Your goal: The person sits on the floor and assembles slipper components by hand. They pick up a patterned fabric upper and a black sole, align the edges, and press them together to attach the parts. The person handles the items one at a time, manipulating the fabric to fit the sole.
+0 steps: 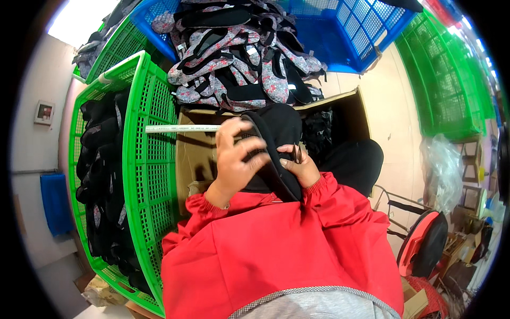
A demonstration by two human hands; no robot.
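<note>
A black cloth slipper (276, 167) stands on edge between my hands, above my lap. My right hand (303, 169) is closed on its right side, thumb and fingers pinching near the opening. A small dark pointed tool, apparently thread snips (297, 153), juts up from the same fingers. My left hand (236, 162) is at the slipper's left edge with its fingers spread and curved, slightly blurred. Its fingertips are close to the slipper or touching it; I cannot tell which. Beyond my knees lies a heap of floral and black slippers (234, 64).
A green crate (151, 159) of black slippers stands at my left. Under the heap is an open cardboard box (364, 109) with black plastic inside. A pale rod (180, 128) spans from the crate. Behind are a blue crate (366, 32) and green crates (435, 74); a red-and-black seat (425, 244) is at right.
</note>
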